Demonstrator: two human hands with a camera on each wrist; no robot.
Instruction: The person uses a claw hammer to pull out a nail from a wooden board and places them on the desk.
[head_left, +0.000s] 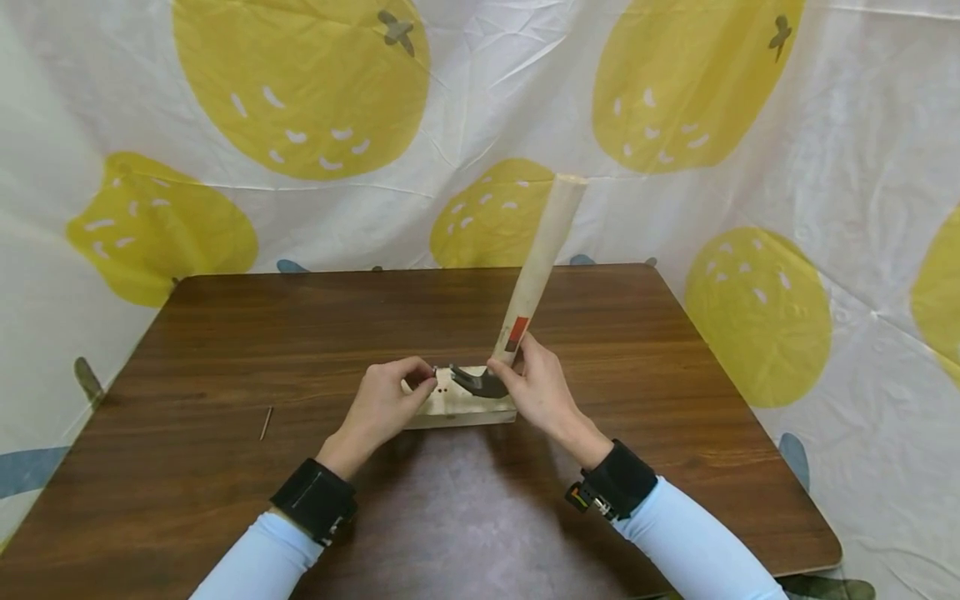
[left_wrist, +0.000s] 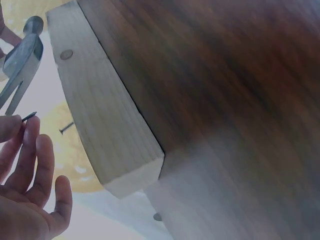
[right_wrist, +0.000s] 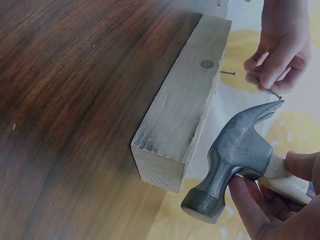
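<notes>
My left hand pinches a nail between thumb and fingertips, above the left part of a pale wooden block. In the right wrist view, one end of that nail lies at the tip of the hammer's claw. My right hand holds a claw hammer low on its wooden handle, close to the metal head. The handle points up and leans right. Another nail sticks out of the block's top face, seen from the side in both wrist views. Small dark holes show on that face.
The block lies on a brown wood-grain table. A loose nail-like thin rod lies on the table to the left. Behind and around hangs a white sheet printed with yellow fruit.
</notes>
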